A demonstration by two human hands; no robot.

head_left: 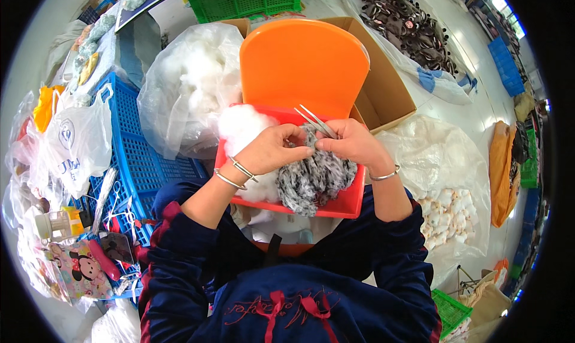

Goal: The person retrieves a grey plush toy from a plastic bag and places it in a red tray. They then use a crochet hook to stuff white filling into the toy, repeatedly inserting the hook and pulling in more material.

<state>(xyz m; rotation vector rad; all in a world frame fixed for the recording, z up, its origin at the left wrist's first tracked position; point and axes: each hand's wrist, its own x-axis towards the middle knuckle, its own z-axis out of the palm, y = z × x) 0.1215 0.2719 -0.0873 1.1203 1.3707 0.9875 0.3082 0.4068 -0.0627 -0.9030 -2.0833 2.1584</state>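
Both hands are pinching a grey-and-white mottled plush skin (314, 178) over the red tray (350, 206), left hand (272, 151) gripping its edge, right hand (350, 142) also holding metal tweezers (316, 121) (stuffing apparently underway), with white fibrefill (239, 127) to feed in next.

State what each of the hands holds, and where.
Both grip the grey mottled fabric piece at its top: left hand, right hand, which also holds metal tweezers.
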